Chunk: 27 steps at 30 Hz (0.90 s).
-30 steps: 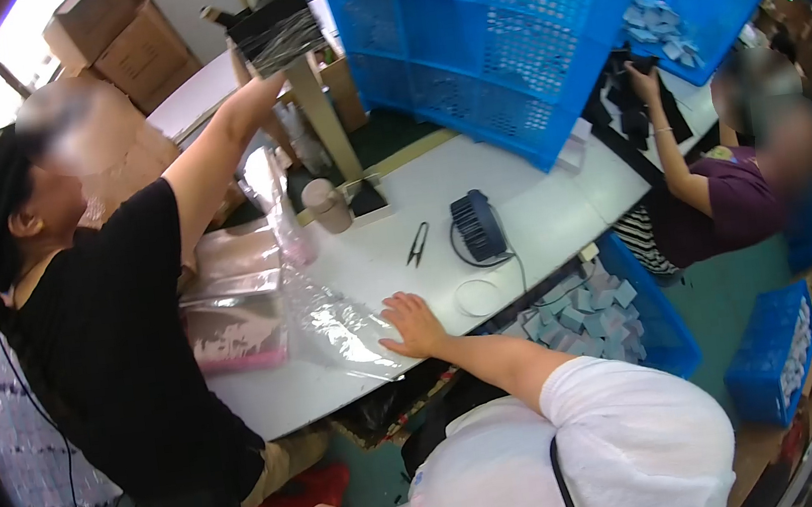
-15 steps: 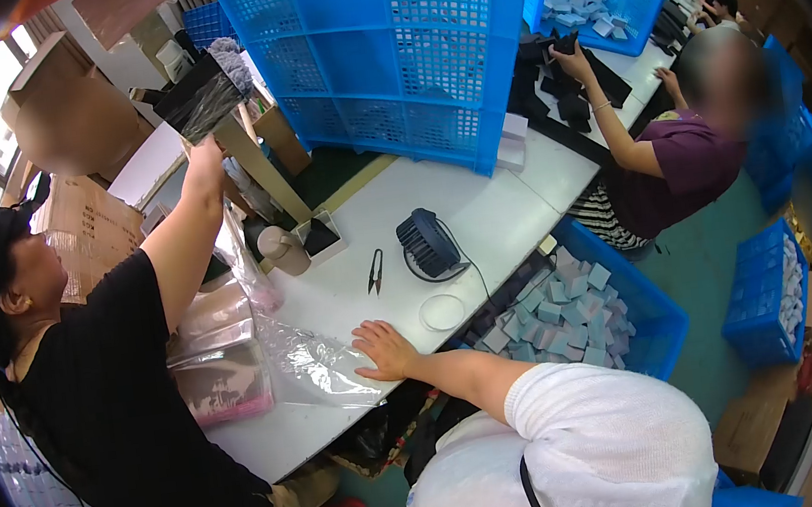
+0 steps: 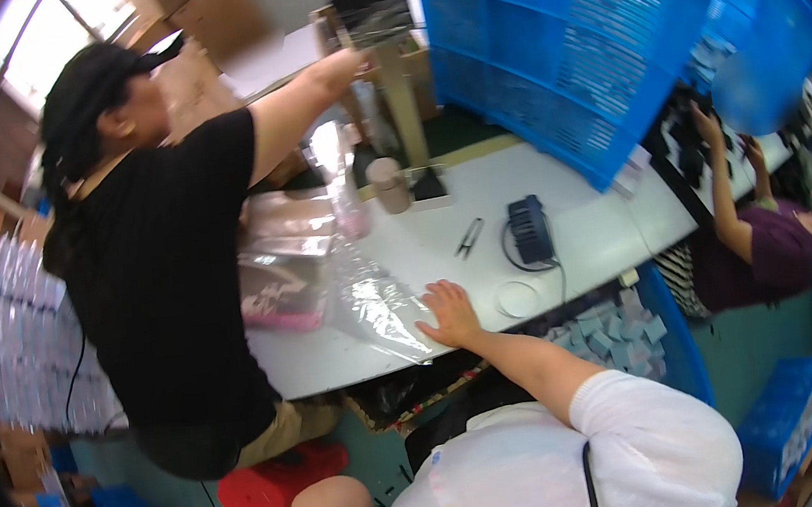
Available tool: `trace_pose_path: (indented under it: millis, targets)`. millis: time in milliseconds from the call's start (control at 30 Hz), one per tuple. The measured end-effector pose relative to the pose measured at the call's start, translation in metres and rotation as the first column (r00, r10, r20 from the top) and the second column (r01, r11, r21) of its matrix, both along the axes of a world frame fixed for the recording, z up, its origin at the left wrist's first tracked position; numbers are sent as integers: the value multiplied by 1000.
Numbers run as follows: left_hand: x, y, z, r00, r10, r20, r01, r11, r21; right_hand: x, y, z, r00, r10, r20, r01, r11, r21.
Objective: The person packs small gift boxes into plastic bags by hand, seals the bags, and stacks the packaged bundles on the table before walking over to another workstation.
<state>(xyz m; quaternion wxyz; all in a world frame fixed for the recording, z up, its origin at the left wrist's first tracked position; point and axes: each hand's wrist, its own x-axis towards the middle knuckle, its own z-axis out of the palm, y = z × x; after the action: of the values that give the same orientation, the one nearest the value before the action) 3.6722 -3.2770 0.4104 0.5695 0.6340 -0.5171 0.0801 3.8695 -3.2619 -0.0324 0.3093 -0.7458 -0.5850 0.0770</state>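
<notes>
My right hand (image 3: 449, 315) lies on the white table (image 3: 396, 255) near its front edge, palm down with fingers spread. It touches or rests beside a clear plastic sheet (image 3: 372, 302). Thread snips (image 3: 469, 238) lie beyond the fingers, and a dark ribbed device (image 3: 529, 229) with a cable stands to their right. Close to the hand is a thin pale ring (image 3: 517, 299). My left hand is out of view; bare skin at the lower left is an arm or a knee, I cannot tell which.
A person in black (image 3: 169, 280) reaches over the table's left side, past plastic bags (image 3: 280, 293) and a beige cup (image 3: 388, 185). A large blue crate (image 3: 542, 38) stands behind. Another person in purple (image 3: 776, 246) sits at right. Below is a bin of pale blocks (image 3: 616, 335).
The view has swung, first one way and then back, shifting everything in the frame. My right hand stays spread on the table. The hands of the person in purple have moved.
</notes>
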Motion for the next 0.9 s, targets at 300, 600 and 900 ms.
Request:
trace_pose_path:
  millis: [300,600,900]
  targets:
    - [27,-13,-31,977,187,-107,-206,957,-203,-1,2,-2,999,9,50,-9,1000,2]
    - [42,-17,-28,988,135,73,-132,991,-35,0,4,-2,993,91,72,-93,995,23]
    - [36,-30,-37,986,143,-85,-148,988,-53,0,5,-7,991,65,113,-69,997,34]
